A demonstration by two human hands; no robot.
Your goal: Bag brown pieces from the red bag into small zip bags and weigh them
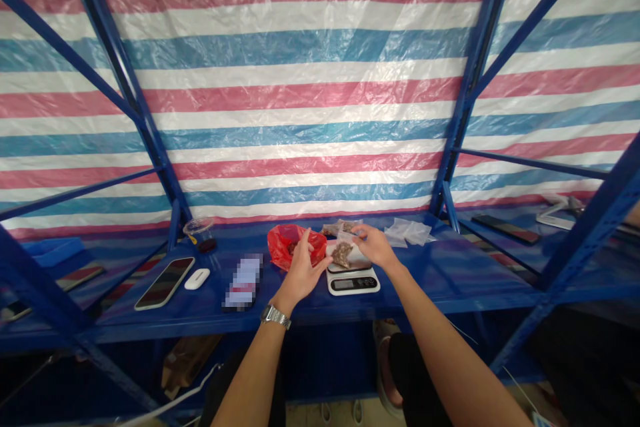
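Note:
My right hand [376,247] pinches the top of a small clear plastic bag [343,253] with brown bits in its lower part. This bag is over the plate of a white kitchen scale [354,283]; whether it rests there I cannot tell. My left hand [301,270], a wristwatch [275,315] on its wrist, has its fingers apart in front of a red plastic bag [280,247]. The red bag stands open, with dark contents partly hidden by that hand. Behind the scale lie filled clear bags [333,229].
Flat clear bags [409,231] lie right of the scale on the blue shelf [450,273]. To the left are a phone with a blurred screen [244,281], a white earphone case [197,279], another phone [165,283] and a plastic cup [201,237]. Blue metal posts [453,147] flank the space.

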